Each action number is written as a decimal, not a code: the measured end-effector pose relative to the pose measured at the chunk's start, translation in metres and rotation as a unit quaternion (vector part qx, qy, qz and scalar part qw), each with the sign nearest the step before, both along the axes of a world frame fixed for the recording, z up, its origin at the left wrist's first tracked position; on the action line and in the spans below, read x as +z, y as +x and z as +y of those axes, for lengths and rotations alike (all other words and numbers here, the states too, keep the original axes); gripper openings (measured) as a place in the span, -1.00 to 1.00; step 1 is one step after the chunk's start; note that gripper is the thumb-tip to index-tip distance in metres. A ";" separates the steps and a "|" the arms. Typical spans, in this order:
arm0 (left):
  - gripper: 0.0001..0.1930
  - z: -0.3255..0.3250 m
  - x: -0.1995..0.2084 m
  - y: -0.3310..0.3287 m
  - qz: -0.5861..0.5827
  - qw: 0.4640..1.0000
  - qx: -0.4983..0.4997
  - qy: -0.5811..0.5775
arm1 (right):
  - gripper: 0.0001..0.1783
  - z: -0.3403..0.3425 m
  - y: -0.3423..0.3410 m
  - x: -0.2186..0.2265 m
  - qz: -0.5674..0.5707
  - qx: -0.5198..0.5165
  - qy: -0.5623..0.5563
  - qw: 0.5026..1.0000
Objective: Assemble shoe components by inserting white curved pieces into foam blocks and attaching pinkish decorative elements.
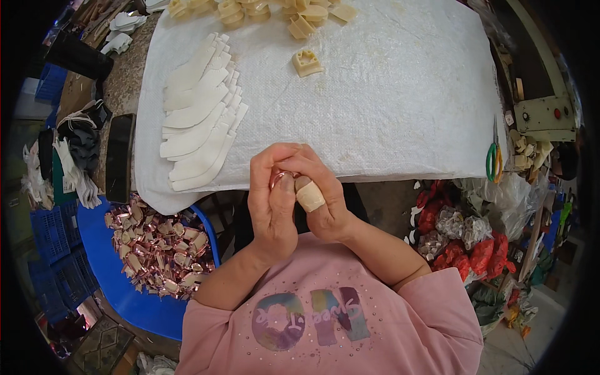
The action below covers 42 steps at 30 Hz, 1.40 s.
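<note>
My left hand [273,209] and my right hand [325,199] are cupped together just off the table's near edge, fingers wrapped and thumbs pressed side by side. Between them is a small shiny rose-pink piece [275,180], mostly hidden by my fingers. Beige tape [310,197] wraps my right thumb. Ahead on the table, a cream plastic block [307,63] with a hollowed top stands apart from a pile of similar cream blocks [300,19] at the far edge. Overlapping curved white strips [201,112] lie in a fanned row on the left.
White woven sheeting [375,106] covers the table. A blue tub [150,315] at lower left holds many shiny rose-pink pieces [159,247]. Scissors [494,159] with green and orange handles hang at the right edge. A dark phone-like slab [120,150] lies left; red bags [481,255] sit lower right.
</note>
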<state>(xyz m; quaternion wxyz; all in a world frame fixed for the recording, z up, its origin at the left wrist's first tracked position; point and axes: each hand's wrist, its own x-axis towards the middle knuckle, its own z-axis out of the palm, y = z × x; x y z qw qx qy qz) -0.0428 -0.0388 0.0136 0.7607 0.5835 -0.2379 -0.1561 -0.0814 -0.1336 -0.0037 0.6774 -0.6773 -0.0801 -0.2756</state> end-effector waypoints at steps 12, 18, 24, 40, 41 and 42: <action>-0.28 0.006 -0.009 0.018 0.275 0.926 -0.160 -0.203 | -0.42 -0.023 -0.006 0.011 0.213 0.085 0.100 0.968; -0.10 0.011 -0.008 0.021 -0.012 0.993 -0.106 0.043 | -0.63 -0.040 -0.001 0.030 0.143 -0.096 -0.217 0.961; -0.17 0.010 -0.014 0.021 -0.218 0.968 -0.056 0.113 | -0.68 -0.038 0.001 0.034 0.218 -0.020 -0.151 0.964; -0.52 0.013 0.018 0.024 -0.288 0.942 -0.068 0.159 | -0.83 -0.069 0.002 0.025 0.183 0.192 0.059 0.962; -0.52 0.012 0.014 0.023 -0.288 0.942 -0.067 0.159 | -0.85 -0.067 0.001 0.025 0.175 0.120 -0.058 0.976; -0.53 0.010 0.008 0.020 -0.263 0.952 -0.050 0.151 | -0.86 -0.064 0.000 0.027 0.163 0.046 -0.174 0.970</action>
